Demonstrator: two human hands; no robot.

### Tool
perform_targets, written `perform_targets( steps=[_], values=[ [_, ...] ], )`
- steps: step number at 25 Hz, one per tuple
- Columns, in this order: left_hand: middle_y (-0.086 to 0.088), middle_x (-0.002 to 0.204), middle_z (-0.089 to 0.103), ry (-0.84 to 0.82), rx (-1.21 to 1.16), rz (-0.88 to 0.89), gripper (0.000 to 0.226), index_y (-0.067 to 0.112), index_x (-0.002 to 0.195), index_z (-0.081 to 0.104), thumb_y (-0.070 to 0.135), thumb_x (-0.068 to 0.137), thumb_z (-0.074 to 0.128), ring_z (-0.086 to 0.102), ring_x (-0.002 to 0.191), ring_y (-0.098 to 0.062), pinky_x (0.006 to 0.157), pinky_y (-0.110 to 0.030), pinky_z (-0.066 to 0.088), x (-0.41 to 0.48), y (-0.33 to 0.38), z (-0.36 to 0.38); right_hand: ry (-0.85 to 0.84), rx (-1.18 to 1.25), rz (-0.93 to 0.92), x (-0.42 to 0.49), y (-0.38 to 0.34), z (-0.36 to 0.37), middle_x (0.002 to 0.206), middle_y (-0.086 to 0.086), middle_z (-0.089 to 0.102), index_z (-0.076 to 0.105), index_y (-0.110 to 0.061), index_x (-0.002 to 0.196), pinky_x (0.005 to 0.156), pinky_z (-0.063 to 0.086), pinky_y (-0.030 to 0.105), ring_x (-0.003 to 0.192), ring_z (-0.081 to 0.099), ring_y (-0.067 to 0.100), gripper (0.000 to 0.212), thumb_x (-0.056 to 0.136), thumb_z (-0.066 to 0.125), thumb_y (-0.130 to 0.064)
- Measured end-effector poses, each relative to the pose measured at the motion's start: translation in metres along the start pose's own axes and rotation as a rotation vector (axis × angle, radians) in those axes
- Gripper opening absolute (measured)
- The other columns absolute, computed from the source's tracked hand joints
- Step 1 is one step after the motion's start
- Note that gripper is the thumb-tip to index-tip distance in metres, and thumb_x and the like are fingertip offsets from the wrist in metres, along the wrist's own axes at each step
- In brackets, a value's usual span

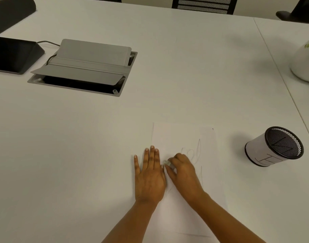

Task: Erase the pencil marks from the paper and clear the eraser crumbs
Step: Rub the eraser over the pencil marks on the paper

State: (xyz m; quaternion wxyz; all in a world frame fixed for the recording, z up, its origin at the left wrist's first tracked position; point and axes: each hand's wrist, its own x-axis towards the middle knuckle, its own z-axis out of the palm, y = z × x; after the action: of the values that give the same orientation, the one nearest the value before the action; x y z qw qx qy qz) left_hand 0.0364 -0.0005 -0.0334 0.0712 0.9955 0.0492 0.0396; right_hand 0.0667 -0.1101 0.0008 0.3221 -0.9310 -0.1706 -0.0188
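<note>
Our left hand point(149, 174) lies flat, fingers apart, pinning the paper point(185, 134); our right hand point(182, 170) pinches the eraser point(167, 163) (rub lightly, short strokes, toward the pencil marks point(194, 152)).

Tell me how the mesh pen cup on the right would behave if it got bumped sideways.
The pen cup looks like thin wire mesh and seems empty, so it is probably light and would slide or tip easily. It is round, so once on its side it would likely roll across the smooth table.
</note>
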Motion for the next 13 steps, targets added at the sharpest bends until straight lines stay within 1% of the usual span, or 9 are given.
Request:
perform_targets(
  steps=[1,3,5,7,9,10,13],
  values=[
    [-0.013,0.14,0.044,0.001,0.008,0.004,0.055,0.004,0.134,0.044,0.031,0.089,0.027,0.04,0.131,-0.028,0.111,-0.05,0.007,0.0,0.0,0.0,-0.025,-0.012,-0.039,-0.006,0.0,-0.001,0.073,0.01,0.061,0.066,-0.002,0.08,0.06,0.045,0.024,0.067,0.055,0.018,0.005,0.079,0.066,-0.008],
    [-0.012,0.14,0.044,0.004,-0.002,0.0,0.054,0.005,0.134,0.043,0.031,0.093,0.021,0.04,0.131,-0.027,0.111,-0.05,0.008,-0.001,0.0,-0.001,-0.055,-0.043,-0.078,-0.001,0.009,-0.009,0.071,0.009,0.061,0.067,-0.002,0.077,0.057,0.046,0.025,0.065,0.055,0.019,0.009,0.08,0.064,-0.01],
    [-0.012,0.141,0.044,-0.007,-0.029,-0.013,0.056,0.005,0.135,0.042,0.03,0.097,0.009,0.04,0.131,-0.027,0.11,-0.05,0.008,0.0,0.0,-0.003,-0.036,-0.08,-0.024,0.018,0.021,-0.019,0.069,0.012,0.058,0.065,0.002,0.073,0.056,0.045,0.029,0.065,0.053,0.022,0.014,0.083,0.063,-0.008],
    [-0.012,0.141,0.043,0.0,-0.033,-0.016,0.059,0.005,0.135,0.041,0.03,0.097,0.004,0.04,0.13,-0.028,0.11,-0.049,0.007,-0.001,0.001,-0.004,0.022,-0.12,0.056,0.039,0.035,-0.029,0.07,0.015,0.057,0.064,0.006,0.073,0.058,0.045,0.034,0.067,0.053,0.026,0.017,0.083,0.062,-0.007],
    [-0.012,0.141,0.043,0.002,-0.036,-0.016,0.059,0.004,0.135,0.041,0.03,0.097,0.005,0.04,0.131,-0.028,0.11,-0.05,0.007,-0.001,0.001,-0.005,0.045,-0.136,0.091,0.045,0.039,-0.031,0.072,0.017,0.058,0.064,0.008,0.075,0.061,0.046,0.034,0.069,0.053,0.027,0.017,0.083,0.062,-0.007],
    [-0.012,0.141,0.043,0.006,-0.035,-0.011,0.057,0.004,0.135,0.041,0.029,0.097,0.008,0.04,0.131,-0.028,0.11,-0.05,0.007,-0.001,0.001,-0.005,0.037,-0.137,0.078,0.041,0.037,-0.029,0.072,0.016,0.058,0.064,0.007,0.075,0.06,0.045,0.032,0.068,0.053,0.026,0.016,0.083,0.062,-0.006],
    [-0.012,0.141,0.043,0.023,-0.017,0.0,0.053,0.004,0.135,0.042,0.028,0.092,0.022,0.04,0.131,-0.027,0.11,-0.05,0.009,-0.001,0.001,-0.003,-0.034,-0.101,-0.051,0.009,0.016,-0.02,0.069,0.01,0.058,0.065,0.001,0.072,0.056,0.044,0.028,0.065,0.052,0.02,0.012,0.081,0.063,-0.007]
  ],
)
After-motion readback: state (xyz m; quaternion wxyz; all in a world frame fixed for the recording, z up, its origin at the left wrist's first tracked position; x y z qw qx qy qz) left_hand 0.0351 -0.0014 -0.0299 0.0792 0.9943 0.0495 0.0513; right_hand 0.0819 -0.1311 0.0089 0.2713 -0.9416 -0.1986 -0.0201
